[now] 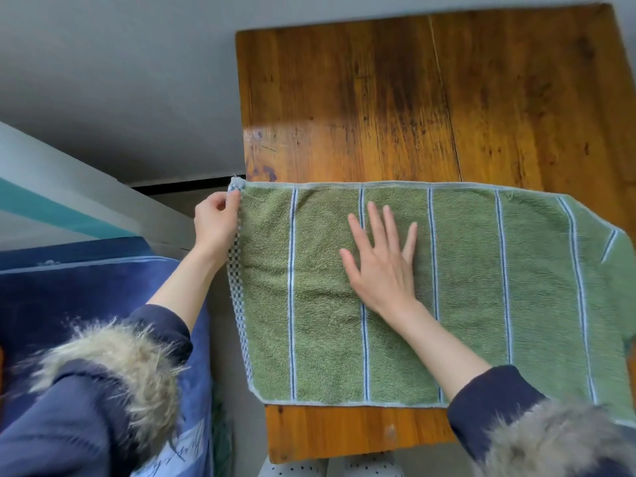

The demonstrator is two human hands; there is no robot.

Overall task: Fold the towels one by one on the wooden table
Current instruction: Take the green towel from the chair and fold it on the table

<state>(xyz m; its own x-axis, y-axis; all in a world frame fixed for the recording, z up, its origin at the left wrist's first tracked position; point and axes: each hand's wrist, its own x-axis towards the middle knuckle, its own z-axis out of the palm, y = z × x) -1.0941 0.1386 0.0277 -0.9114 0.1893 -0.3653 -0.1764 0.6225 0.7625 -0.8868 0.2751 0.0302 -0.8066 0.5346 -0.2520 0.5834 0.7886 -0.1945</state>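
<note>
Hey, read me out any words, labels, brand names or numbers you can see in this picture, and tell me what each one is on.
Nothing here reads clearly.
Blue fabric at lower left: pale script-like marks near the bottom edge, too blurred to read.
Green striped towel: no label or text visible.
Wooden table: only stains and scratches, no writing.

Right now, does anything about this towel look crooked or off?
Yes. The green towel overhangs the wooden table on its left edge, where the left hand pinches a corner, and its far right corner is folded over. The right hand presses it flat.
</note>
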